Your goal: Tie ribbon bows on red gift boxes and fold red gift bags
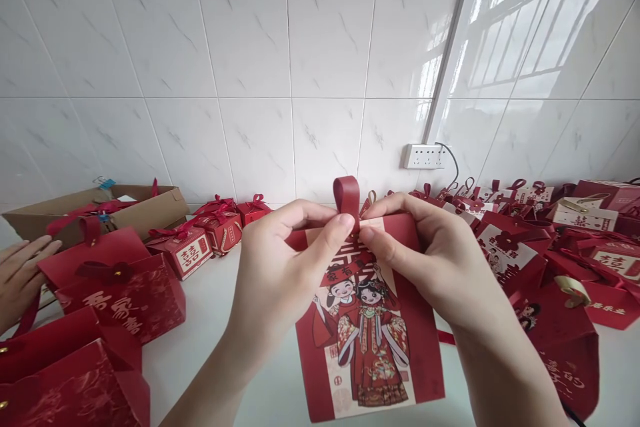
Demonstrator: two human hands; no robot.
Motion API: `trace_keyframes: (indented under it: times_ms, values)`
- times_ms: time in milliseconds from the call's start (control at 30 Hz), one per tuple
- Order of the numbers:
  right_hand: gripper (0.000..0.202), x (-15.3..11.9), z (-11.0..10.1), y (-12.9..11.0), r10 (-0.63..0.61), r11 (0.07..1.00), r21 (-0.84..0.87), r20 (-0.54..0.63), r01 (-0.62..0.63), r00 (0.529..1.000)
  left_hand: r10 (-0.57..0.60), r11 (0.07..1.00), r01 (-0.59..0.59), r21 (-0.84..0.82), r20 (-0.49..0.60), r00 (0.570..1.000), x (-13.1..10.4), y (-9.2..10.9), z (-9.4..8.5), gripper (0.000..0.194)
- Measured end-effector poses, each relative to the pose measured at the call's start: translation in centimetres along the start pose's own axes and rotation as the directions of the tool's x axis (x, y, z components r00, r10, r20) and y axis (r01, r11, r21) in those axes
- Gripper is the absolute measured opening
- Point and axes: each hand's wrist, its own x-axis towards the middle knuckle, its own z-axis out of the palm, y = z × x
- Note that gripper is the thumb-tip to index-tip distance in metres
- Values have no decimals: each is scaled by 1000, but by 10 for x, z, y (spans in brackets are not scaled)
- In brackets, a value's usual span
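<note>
Upright between my hands is a red paper gift bag [373, 340] printed with two cartoon figures in traditional wedding dress. A dark red ribbon loop [347, 195] stands up from its top edge. My left hand [295, 260] pinches the base of the loop, thumb in front and fingers behind. With thumb and fingers, my right hand [420, 250] grips the bag's top edge just right of the loop. Both hands' fingertips behind the bag are hidden.
Red gift bags [123, 293] stand at the left, near another person's hand [20, 273]. Small red boxes [187, 255] and an open cardboard box [173, 205] lie behind. Many finished-looking bags and boxes [515, 250] crowd the right. A power strip [425, 157] is on the tiled wall.
</note>
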Motion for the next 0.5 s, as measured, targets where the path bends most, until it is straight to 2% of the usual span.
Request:
trace_keyframes:
  times_ms: [167,233,300,367,500]
  values:
    - [10,-2,1,-2,7,1000,27,-9,-7,1000,15,999,-15,43,-7,1000,-1,0,1,14]
    - [11,-3,1,-5,7,1000,25,-20,-7,1000,7,1000,-6,-18,68,998,0,1,-1,13]
    - [12,-3,0,-7,9,1000,28,-20,-8,1000,0,997,16,-81,189,982,2,2,-5,11]
    - [11,-2,0,-7,12,1000,12,-29,-12,1000,-38,996,60,-71,277,960,4,2,-10,13]
    - [13,-1,-1,-6,19,1000,-13,-37,-20,999,-87,996,80,36,302,949,6,0,-16,23]
